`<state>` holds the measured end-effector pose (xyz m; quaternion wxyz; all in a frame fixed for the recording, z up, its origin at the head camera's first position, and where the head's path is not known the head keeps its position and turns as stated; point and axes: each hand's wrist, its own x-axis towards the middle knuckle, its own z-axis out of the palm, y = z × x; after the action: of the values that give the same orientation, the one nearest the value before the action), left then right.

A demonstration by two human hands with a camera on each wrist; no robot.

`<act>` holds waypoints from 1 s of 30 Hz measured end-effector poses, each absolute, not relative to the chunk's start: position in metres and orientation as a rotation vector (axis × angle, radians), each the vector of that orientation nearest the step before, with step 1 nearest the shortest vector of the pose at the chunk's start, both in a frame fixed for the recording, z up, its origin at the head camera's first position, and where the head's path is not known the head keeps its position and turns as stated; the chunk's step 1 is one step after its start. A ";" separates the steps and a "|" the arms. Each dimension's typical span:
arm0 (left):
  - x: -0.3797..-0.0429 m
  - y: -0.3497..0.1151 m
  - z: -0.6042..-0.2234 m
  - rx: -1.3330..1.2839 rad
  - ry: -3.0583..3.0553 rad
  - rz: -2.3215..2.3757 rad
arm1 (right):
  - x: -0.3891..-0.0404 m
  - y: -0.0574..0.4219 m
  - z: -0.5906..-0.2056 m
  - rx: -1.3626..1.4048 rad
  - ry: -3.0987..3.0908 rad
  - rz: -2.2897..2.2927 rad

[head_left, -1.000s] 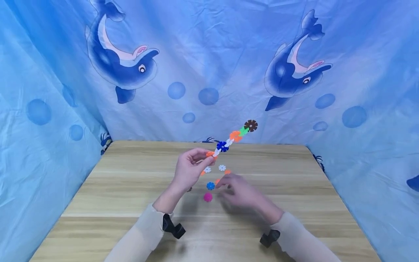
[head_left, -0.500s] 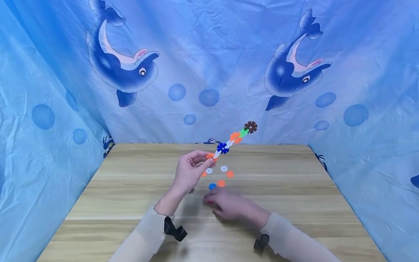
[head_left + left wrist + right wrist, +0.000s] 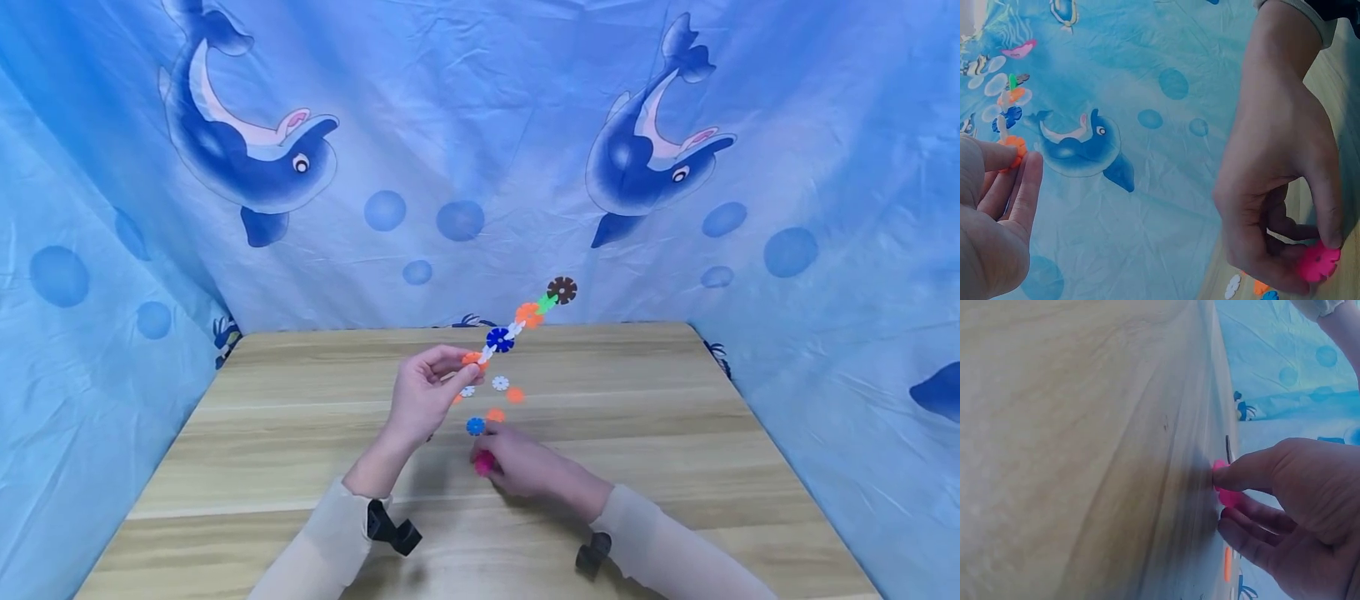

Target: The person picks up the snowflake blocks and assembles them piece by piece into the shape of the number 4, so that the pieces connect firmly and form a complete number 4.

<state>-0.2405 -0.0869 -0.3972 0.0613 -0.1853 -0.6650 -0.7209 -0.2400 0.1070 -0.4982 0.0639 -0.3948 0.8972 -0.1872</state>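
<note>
My left hand (image 3: 423, 396) pinches the lowest orange disc (image 3: 472, 359) of a chain of notched snowflake discs, raised over the table. From there the chain slants up to the right: white, a dark blue disc (image 3: 500, 339), white, orange, a green disc (image 3: 547, 302) and a brown disc (image 3: 562, 290) at the tip. Low over the wood, my right hand (image 3: 525, 462) holds a loose pink snowflake disc (image 3: 484, 463) between thumb and fingers. In the left wrist view the pink disc (image 3: 1319, 262) sticks out past the fingertips.
Beyond my right hand lie loose discs: a blue disc (image 3: 476, 427), an orange disc (image 3: 495, 415), a white disc (image 3: 500, 383) and several others, some partly behind my left hand. A dolphin-print curtain (image 3: 525, 167) hangs around the wooden table (image 3: 300, 467).
My right hand has moved left and nearer, from beside the blue and orange discs to the pink disc, and now grips it. My left hand keeps its hold on the chain.
</note>
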 end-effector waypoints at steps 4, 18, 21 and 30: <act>-0.239 -0.088 -0.398 -0.553 -2.006 -2.189 | -0.240 0.109 -0.499 -1.156 2.685 -0.648; -0.236 -0.088 -0.394 -0.595 -1.990 -2.169 | -0.248 0.144 -0.433 -1.297 2.949 -1.417; -0.237 -0.087 -0.393 -0.606 -1.996 -2.157 | -0.248 0.150 -0.418 -1.288 3.046 -1.510; -0.237 -0.081 -0.388 -0.627 -1.997 -2.155 | -0.247 0.150 -0.394 -1.469 3.028 -1.810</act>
<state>-0.2368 -0.0812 -0.3880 0.0685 -0.2083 -0.6631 -0.7157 -0.2465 0.1504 -0.3939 -0.3334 -0.3625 0.7470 -0.4466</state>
